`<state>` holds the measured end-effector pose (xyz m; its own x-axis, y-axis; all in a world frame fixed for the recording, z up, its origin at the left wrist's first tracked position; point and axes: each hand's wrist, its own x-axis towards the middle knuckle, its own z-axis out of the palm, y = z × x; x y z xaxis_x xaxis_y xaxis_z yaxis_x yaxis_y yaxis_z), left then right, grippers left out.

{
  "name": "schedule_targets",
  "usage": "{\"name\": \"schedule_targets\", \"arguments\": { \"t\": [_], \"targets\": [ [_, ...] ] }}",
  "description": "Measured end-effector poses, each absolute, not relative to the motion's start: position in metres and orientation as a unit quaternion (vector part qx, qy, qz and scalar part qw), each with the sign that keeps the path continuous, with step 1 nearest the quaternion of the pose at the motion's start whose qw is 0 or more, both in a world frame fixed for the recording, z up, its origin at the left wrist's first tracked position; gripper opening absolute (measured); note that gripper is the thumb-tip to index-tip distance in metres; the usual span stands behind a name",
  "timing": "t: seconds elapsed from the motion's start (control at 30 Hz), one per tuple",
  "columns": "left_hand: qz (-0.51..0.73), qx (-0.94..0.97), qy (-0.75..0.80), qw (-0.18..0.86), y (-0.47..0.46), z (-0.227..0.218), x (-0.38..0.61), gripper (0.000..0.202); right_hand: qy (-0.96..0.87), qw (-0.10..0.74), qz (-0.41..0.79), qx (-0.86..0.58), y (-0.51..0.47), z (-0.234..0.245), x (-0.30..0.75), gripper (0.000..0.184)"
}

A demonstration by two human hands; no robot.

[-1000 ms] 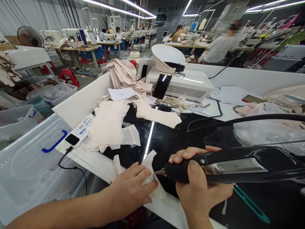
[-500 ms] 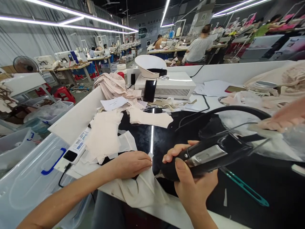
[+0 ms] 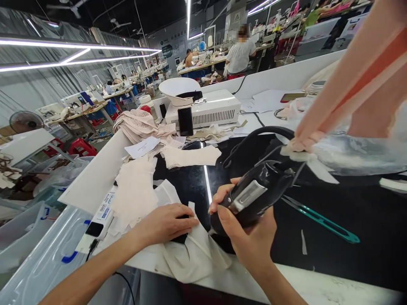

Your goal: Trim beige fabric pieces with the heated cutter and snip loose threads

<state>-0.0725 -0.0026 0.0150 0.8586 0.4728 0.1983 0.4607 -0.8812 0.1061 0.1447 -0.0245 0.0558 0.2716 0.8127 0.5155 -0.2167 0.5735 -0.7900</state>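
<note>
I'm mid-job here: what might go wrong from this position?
1. The tip of the black handheld tool in the right hand is close to the left hand on the cream fabric; a slip might catch the fingers.
2. Another person's hand is near the tool's cable, so a bump could jog the tool.
3. The fabric, loosely folded by the table's front edge, might slip.

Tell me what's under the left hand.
Under the left hand is pale fabric, its narrow end showing just past the hand and its loose folds spreading nearer the wearer. The part beneath the palm is covered, so how it lies there can't be seen.
</note>
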Motion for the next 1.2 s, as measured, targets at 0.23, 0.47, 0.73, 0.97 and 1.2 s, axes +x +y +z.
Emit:
{"name": "schedule_targets", "arguments": {
  "t": [0.23, 0.47, 0.73, 0.97, 1.2],
  "targets": [
    [0.1, 0.974, 0.203, -0.019, -0.001, 0.014, -0.076, 0.024, -0.498, 0.724, 0.342, -0.333, -0.025, 0.049, 0.145, 0.03],
    [0.098, 0.978, 0.184, -0.03, 0.0, 0.01, -0.076, 0.024, -0.492, 0.719, 0.344, -0.35, -0.025, 0.043, 0.144, 0.031],
    [0.06, 0.977, 0.206, -0.013, -0.007, 0.021, -0.072, 0.027, -0.48, 0.719, 0.353, -0.358, -0.026, 0.044, 0.143, 0.033],
    [0.045, 0.974, 0.224, -0.012, -0.018, 0.022, -0.071, 0.036, -0.487, 0.716, 0.338, -0.369, -0.026, 0.042, 0.142, 0.029],
    [0.048, 0.972, 0.229, -0.017, -0.021, 0.021, -0.069, 0.038, -0.488, 0.719, 0.337, -0.363, -0.026, 0.047, 0.143, 0.029]
  ]
}}
